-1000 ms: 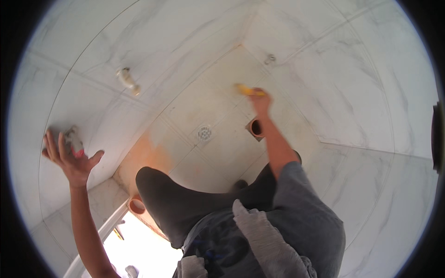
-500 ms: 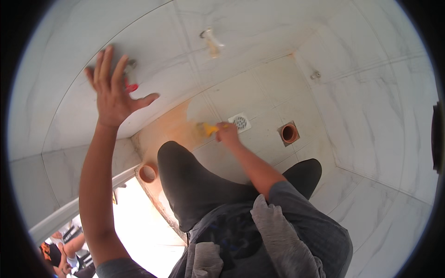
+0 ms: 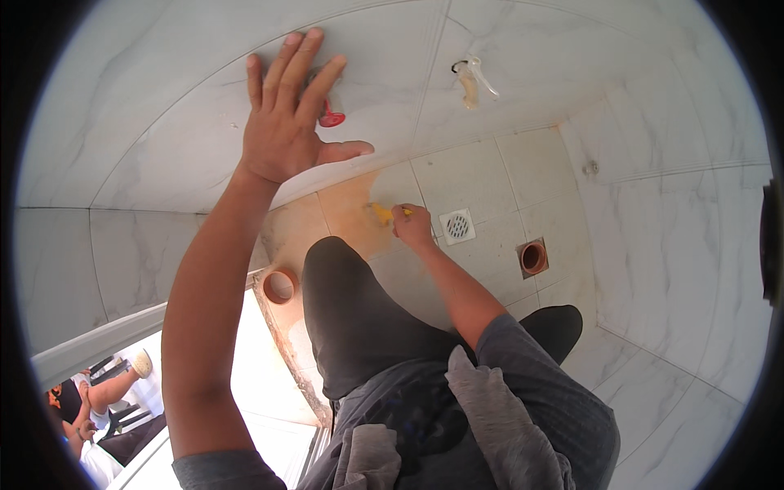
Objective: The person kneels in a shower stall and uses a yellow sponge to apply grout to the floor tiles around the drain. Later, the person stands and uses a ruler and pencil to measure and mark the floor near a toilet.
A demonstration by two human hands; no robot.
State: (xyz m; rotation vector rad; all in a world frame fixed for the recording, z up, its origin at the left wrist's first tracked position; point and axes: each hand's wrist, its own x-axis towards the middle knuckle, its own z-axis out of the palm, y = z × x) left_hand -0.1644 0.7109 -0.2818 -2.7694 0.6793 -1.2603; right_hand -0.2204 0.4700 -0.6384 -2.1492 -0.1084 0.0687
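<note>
My left hand (image 3: pixel 282 135) is spread with its fingers stretched out against the white marbled wall (image 3: pixel 188 155). Just beside its fingers, a red-handled valve (image 3: pixel 331 117) sticks out of that wall and is partly covered by the hand. Low over the tiled floor (image 3: pixel 457 175), my right hand (image 3: pixel 412 226) is closed around the handle of a yellow brush (image 3: pixel 382 213). The brush head is at the edge of a damp-looking orange-brown patch (image 3: pixel 347 200) on the floor tiles. To the right of this hand lies a white square drain grate (image 3: pixel 457 226).
Further right, a brown pipe opening (image 3: pixel 533 257) is set in the floor. An orange-brown ring (image 3: pixel 279 286) lies left of my knee, near the doorway sill. A second fitting (image 3: pixel 467 82) juts from the wall. Another person (image 3: pixel 90 400) sits outside, lower left.
The view has shifted, moving the scene to the right. My right hand and the brush are now farther left of the drain grate. My left hand is still at the wall by the valve.
</note>
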